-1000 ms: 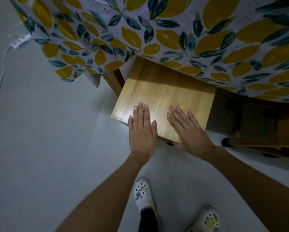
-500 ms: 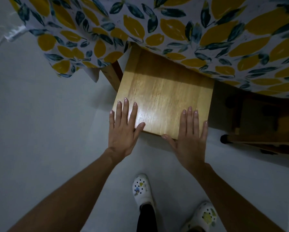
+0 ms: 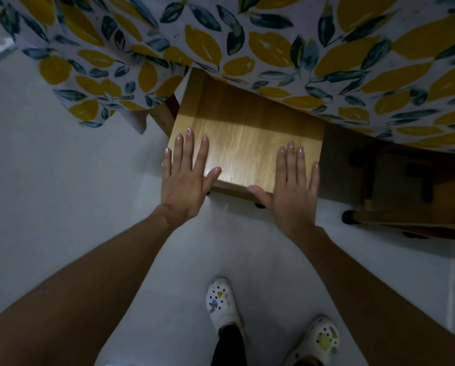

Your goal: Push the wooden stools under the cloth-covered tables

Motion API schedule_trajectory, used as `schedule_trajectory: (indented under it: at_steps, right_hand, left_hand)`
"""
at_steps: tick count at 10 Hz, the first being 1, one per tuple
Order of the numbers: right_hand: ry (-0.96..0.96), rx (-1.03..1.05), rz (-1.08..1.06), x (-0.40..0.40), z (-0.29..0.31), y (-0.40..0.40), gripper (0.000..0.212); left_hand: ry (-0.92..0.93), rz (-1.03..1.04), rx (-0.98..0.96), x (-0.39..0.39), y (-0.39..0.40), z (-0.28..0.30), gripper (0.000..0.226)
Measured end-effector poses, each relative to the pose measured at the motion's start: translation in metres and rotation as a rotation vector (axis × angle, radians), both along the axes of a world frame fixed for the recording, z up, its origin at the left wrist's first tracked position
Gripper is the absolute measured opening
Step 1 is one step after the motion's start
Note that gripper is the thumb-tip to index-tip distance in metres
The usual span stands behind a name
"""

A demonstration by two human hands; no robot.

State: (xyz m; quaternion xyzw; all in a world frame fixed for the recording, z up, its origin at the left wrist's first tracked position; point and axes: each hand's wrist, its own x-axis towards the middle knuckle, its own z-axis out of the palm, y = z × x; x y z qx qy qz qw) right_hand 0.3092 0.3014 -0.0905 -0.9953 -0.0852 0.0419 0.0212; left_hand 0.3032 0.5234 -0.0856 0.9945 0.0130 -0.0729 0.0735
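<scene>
A wooden stool point(image 3: 247, 138) with a flat rectangular seat stands half under the table; its far part lies beneath the hanging tablecloth point(image 3: 247, 40), white with yellow and dark blue leaves. My left hand point(image 3: 187, 175) lies flat on the seat's near left corner, fingers spread. On the near right corner rests my right hand point(image 3: 292, 186), also flat, its thumb along the front edge. Neither hand grips anything. The stool's legs are mostly hidden.
A second wooden stool point(image 3: 416, 196) stands in shadow under the cloth at the right, one dark-tipped leg point(image 3: 349, 217) sticking out. A wooden table leg point(image 3: 165, 114) shows left of the seat. My white clogs point(image 3: 222, 302) stand on the pale floor point(image 3: 63, 207).
Both hands slid from the seat's middle out to its near corners. The stool has gone further under the cloth, with less of the seat showing.
</scene>
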Motion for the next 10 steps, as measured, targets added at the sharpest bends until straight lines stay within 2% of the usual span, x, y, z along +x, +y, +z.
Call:
schedule_trajectory:
  at_steps: [4,6,9,10]
  right_hand:
    - [0.067,0.025,-0.013,0.026,0.001,0.009,0.098]
    - [0.165,0.089,0.004,0.027,0.013,0.003,0.097]
    - [0.224,0.276,-0.048,0.013,0.065,-0.034,0.092]
    - [0.183,0.265,-0.060,-0.003,0.097,-0.065,0.088]
  left_hand:
    - [0.052,-0.020,-0.023,0.030,0.010,0.004,0.067]
    - [0.098,-0.024,0.006,0.029,0.005,0.010,0.068]
    - [0.139,-0.082,-0.132,0.020,-0.046,0.067,0.064]
    - [0.107,-0.143,-0.070,0.014,-0.080,0.097,0.063]
